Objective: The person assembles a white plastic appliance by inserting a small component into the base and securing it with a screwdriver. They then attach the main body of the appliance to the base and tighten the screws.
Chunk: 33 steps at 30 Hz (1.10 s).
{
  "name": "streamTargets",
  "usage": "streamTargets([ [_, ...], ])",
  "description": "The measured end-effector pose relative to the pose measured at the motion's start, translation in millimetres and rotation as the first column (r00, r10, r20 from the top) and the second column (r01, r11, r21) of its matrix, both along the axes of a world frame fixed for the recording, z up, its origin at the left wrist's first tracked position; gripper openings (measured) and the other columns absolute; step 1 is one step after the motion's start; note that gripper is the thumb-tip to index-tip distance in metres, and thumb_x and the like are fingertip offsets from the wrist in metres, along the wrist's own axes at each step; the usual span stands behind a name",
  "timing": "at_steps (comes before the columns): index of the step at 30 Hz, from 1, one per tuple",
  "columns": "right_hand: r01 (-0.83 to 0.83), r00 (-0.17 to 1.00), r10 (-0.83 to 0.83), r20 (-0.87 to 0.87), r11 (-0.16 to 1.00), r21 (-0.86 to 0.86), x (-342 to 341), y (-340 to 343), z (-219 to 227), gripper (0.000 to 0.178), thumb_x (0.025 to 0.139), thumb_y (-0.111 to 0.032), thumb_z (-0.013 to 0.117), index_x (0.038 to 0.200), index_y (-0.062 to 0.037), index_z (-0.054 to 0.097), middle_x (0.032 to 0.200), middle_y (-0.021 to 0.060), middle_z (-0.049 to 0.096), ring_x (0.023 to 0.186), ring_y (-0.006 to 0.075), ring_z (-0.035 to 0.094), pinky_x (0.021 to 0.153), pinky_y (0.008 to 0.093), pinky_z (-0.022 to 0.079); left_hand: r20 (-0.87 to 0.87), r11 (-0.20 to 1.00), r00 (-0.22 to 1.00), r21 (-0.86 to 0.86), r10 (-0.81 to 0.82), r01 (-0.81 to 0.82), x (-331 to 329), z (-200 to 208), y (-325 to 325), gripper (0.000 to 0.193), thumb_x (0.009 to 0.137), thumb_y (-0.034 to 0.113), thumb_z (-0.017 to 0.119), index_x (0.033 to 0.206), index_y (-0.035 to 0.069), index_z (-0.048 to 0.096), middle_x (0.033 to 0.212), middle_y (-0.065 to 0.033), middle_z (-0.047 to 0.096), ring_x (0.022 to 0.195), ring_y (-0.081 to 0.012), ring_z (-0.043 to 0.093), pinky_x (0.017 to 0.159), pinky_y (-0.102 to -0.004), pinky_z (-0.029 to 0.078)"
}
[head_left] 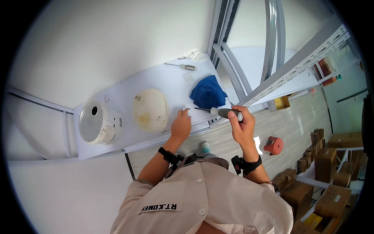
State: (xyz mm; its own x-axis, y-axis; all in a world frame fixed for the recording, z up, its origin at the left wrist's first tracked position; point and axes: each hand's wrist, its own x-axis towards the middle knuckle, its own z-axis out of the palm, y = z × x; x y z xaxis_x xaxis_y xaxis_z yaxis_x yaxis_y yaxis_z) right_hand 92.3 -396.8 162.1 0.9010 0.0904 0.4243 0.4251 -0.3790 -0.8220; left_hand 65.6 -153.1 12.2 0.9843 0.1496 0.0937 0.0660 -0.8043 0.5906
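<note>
My right hand [244,128] is closed around the grey handle of a screwdriver [222,112]. Its dark shaft points left, level across the front edge of the white table [128,87], with the tip close to my left hand [181,124]. The fingers of my left hand are bent together at the tabletop around a small pale piece, too small to name. Just beyond the screwdriver lies a crumpled blue cloth [208,93]. To the left of my left hand is a round, stained off-white lid [151,110].
A white bucket [99,123] stands at the table's left end. Toward the back lie a second screwdriver [187,67] and a white crumpled cloth [196,56]. Metal frame posts [269,84] rise at the right. On the floor are a red roll [274,145] and cardboard boxes [298,195].
</note>
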Motion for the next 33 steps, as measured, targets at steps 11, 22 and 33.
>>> streamTargets([
  [11, -0.395, 0.91, 0.406, 0.088, 0.911, -0.116, 64, -39, 0, 0.025, 0.093, -0.019, 0.08, 0.107, -0.0005, 0.073, 0.087, 0.0157, 0.075, 0.072, 0.0309, 0.073, 0.064, 0.0358, 0.055, 0.028, 0.95, 0.953, 0.075, 0.302, -0.303, 27, -32, -18, 0.013, 0.103, 0.018, 0.062, 0.114, 0.013, 0.067, 0.112, -0.0112, 0.065, 0.091, -0.0406, 0.069, 0.078, -0.051, 0.057],
  [22, -0.543, 0.836, 0.548, 0.021, 0.832, -0.111, 86, -34, -1, 0.023, 0.093, -0.018, 0.079, 0.108, -0.0012, 0.073, 0.089, 0.0168, 0.075, 0.077, 0.0308, 0.073, 0.07, 0.0365, 0.056, 0.036, 0.923, 0.924, 0.051, 0.381, -0.382, 24, -36, -25, 0.008, 0.103, 0.018, 0.06, 0.106, 0.012, 0.064, 0.106, -0.0103, 0.065, 0.089, -0.0385, 0.069, 0.076, -0.0495, 0.057],
  [33, -0.596, 0.798, 0.603, 0.014, 0.792, -0.135, 92, -22, -15, 0.027, 0.097, -0.024, 0.078, 0.11, -0.0011, 0.072, 0.091, 0.0165, 0.075, 0.08, 0.0286, 0.072, 0.071, 0.0354, 0.055, 0.078, 0.88, 0.88, -0.125, 0.468, -0.457, 13, -40, -33, 0.006, 0.103, 0.012, 0.057, 0.109, 0.011, 0.06, 0.103, -0.0136, 0.064, 0.091, -0.0405, 0.067, 0.077, -0.0493, 0.056],
])
